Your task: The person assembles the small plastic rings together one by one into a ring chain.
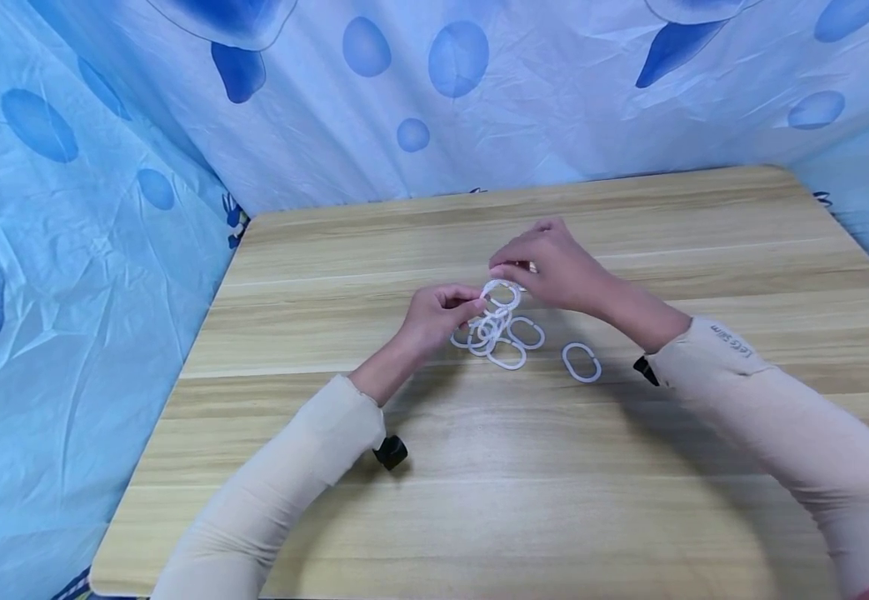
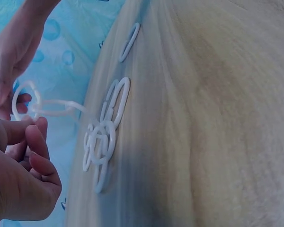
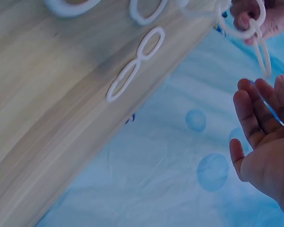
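White oval links on a wooden counter (image 1: 479, 467); handling is above the small heap, a little right of mid-counter. Left hand (image 1: 437, 317): grip pinching a raised link (image 2: 15, 101) between thumb and fingertips, just over the heap. Right hand (image 1: 550, 262): poised just beyond; right wrist view shows its fingers spread and slightly bent, nothing in them, their tips near a dangling link (image 3: 262, 47). Head view hides any contact there, so can't tell whether fingers touch it. Dangling link looks threaded through the raised one, and another seems to run from it toward the heap. Judged from that, a short chain is formed, at least a few links long; full count hidden by the fingers. Heap (image 1: 486, 329) lies below, ovals overlapping; which are hooked together and which merely stacked, can't tell. Left to do, if all are to be joined: certainly the single link (image 1: 565, 360) lying flat to the right, well apart from the rest, plus any loose ones in the heap. Right wrist view also shows a pair of links (image 3: 138, 59) flat on the counter, meeting end to end; joined or only touching, unclear. Work reads as partway, not finished.
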Tool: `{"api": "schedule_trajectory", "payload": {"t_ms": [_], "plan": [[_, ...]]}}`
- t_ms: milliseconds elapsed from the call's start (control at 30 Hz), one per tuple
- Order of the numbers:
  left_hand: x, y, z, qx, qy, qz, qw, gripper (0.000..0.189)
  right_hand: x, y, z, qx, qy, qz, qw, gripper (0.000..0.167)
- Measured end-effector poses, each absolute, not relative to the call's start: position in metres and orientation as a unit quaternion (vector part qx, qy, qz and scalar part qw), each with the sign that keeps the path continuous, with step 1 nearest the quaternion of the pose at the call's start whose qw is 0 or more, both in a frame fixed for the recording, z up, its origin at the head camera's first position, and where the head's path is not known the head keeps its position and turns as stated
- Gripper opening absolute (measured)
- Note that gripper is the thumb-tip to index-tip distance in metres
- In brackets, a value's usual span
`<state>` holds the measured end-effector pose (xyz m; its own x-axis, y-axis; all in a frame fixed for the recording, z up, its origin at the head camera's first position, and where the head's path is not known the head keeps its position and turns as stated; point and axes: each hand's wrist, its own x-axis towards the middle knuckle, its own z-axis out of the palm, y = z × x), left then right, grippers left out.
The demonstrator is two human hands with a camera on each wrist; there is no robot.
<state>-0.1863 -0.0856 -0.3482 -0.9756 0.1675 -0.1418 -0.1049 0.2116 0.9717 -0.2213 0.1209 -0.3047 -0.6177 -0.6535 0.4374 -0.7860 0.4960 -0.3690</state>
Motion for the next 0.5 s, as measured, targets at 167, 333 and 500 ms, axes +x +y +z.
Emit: {"api": "schedule_trajectory", "payload": {"t_ms": [167,333,500], "plan": [[-0.187,-0.088,-0.349,-0.002,0.758,0.644,0.103,0.018,-0.221,0.147,-0.309,0.378,-0.871,0.289,0.126,0.016],[-0.188,-0.091,-0.345,-0.017,0.743,0.662,0.096,0.017,-0.220,0.170,-0.316,0.355,-0.880,0.296,0.107,0.019],[-0.189,-0.091,-0.343,-0.016,0.734,0.673,0.092,0.018,-0.217,0.181,-0.322,0.355,-0.884,0.292,0.092,0.024]]}}
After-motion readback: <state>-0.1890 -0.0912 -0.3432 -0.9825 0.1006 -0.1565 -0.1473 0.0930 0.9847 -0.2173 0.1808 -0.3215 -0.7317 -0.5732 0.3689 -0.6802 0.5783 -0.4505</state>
